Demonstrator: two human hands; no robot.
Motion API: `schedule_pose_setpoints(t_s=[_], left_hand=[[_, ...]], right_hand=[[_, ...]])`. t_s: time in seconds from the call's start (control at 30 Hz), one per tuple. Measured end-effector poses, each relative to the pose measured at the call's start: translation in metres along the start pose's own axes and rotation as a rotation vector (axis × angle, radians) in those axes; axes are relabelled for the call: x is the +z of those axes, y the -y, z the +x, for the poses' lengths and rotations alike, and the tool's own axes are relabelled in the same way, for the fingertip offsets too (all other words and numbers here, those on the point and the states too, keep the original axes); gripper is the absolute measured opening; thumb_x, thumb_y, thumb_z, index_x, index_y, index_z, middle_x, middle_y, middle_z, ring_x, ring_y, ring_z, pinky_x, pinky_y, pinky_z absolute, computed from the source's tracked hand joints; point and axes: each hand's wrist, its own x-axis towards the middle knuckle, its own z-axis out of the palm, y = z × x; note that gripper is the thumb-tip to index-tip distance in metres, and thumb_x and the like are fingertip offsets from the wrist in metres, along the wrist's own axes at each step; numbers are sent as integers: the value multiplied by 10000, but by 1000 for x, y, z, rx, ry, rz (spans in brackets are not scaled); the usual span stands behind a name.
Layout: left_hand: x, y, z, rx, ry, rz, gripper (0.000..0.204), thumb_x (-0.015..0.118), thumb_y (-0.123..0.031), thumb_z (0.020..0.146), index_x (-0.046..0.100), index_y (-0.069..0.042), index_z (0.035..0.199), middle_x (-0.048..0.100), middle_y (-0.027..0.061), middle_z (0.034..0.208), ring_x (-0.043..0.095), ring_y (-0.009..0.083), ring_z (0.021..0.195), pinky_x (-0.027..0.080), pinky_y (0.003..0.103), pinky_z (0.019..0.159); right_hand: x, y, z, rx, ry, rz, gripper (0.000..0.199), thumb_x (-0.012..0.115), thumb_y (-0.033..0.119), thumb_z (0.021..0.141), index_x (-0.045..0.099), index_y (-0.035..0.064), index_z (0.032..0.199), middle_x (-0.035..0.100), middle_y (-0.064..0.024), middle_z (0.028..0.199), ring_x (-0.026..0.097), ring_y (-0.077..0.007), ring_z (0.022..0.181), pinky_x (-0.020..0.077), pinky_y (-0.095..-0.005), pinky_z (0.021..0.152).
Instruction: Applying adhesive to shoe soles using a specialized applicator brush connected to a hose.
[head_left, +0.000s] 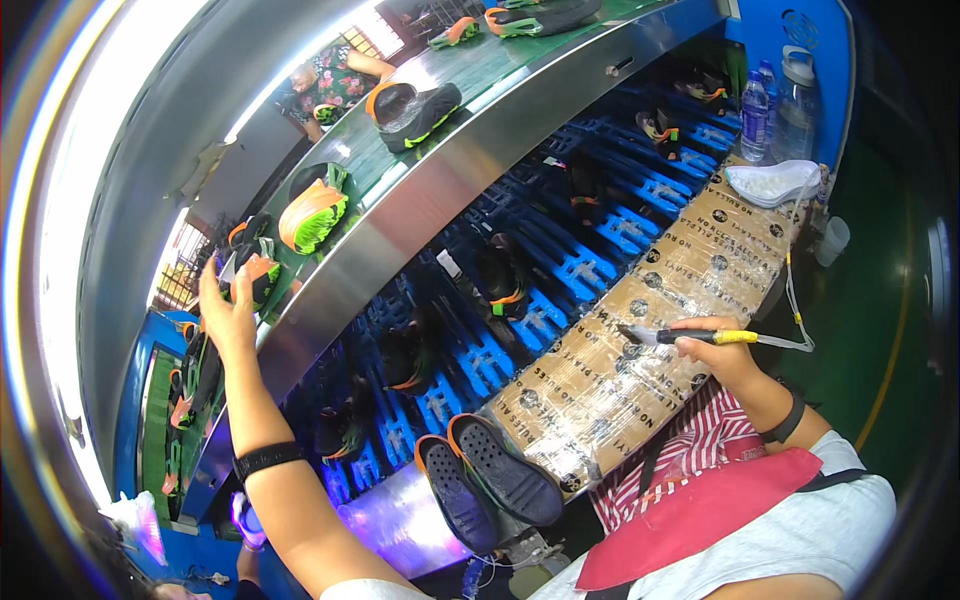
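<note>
My left hand (230,318) is raised at the left end of the upper conveyor, thumb and fingers apart. A black shoe upper with orange and green parts (262,272) lies right beside it; I cannot tell if the fingers touch it. My right hand (722,352) grips a slim brush-like tool (690,337) with a black handle, yellow tape and a white cord at its rear. The tool's flat, tapered tip points left over the cardboard-covered ledge (640,390). To the left on that ledge rests a pair of dark perforated soles with orange rims (490,480).
More shoe uppers, one orange and green (314,215) and one black (415,115), sit on the green upper belt (365,165). Below runs a rack of blue holders (520,320) with dark shoes. Bottles (755,115) and a white sole-shaped piece (772,184) stand right. Another person (340,85) works beyond.
</note>
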Motion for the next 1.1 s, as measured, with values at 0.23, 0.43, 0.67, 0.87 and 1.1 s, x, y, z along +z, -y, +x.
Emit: schedule_pose_setpoints(t_s=[0.23, 0.43, 0.67, 0.87, 1.1], left_hand=[[9, -24, -7, -215, -34, 204, 717, 620, -451, 748, 373, -55, 1293, 466, 214, 1230, 442, 345, 1141, 351, 398, 937], [9, -93, -1, -51, -234, -161, 585, 562, -383, 832, 427, 14, 1240, 461, 252, 1185, 460, 322, 1094, 355, 384, 926], [48, -106, -8, -213, 181, -292, 880, 643, -500, 730, 268, 28, 1326, 440, 237, 1242, 420, 291, 1182, 311, 350, 981], [46, -118, 4, -423, 70, -573, 527, 703, -340, 730, 480, 4, 1061, 530, 145, 1060, 517, 205, 960, 413, 312, 826], [-34, -153, -46, -423, 74, -1260, 370, 577, -161, 825, 419, -70, 1147, 496, 123, 1164, 540, 264, 996, 473, 392, 819]], right_hand=[[-31, -10, -11, 25, -25, 111, 264, 650, 101, 740, 636, -2, 982, 633, -48, 727, 568, -68, 645, 424, -183, 565], [-46, -21, -13, 20, -32, 97, 252, 640, 108, 751, 638, 8, 982, 622, -26, 734, 543, -59, 651, 413, -178, 578], [-50, -18, -19, 78, 18, 146, 266, 640, 145, 767, 633, 16, 1000, 622, -29, 738, 544, -61, 652, 415, -182, 568], [-61, -19, -20, 60, 15, 183, 282, 647, 138, 757, 632, 13, 1009, 629, -38, 754, 556, -67, 664, 428, -181, 577], [-72, -31, -17, 61, -51, 280, 260, 628, 106, 766, 619, -18, 994, 608, -34, 711, 508, -50, 597, 392, -166, 539]])
